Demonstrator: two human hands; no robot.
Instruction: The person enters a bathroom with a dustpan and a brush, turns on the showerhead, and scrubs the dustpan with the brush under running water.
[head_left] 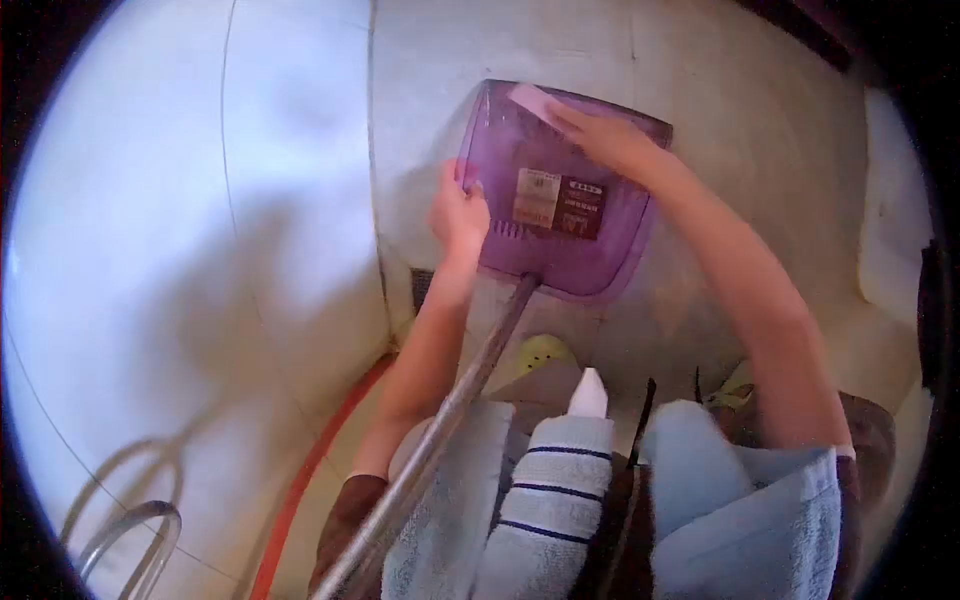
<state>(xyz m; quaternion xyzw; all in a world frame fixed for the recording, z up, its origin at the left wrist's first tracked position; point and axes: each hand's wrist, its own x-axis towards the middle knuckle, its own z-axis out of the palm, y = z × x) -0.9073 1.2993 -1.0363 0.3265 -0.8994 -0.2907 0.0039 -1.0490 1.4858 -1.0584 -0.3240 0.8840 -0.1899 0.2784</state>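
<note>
A translucent purple dustpan with a printed label on it is held up in front of me. Its long metal handle slants down to the lower left. My left hand grips the pan's left edge, with the thumb on the inner face. A pale pink, flat sponge is in my right hand, pressed to the pan near its far rim. The fingers of my right hand are partly blurred and cover one end of the sponge.
Towels hang at my front, with a white pointed nozzle among them. A red hose runs along the tiled wall. A bent metal tube stands at lower left. Yellow-green shoes are on the floor below.
</note>
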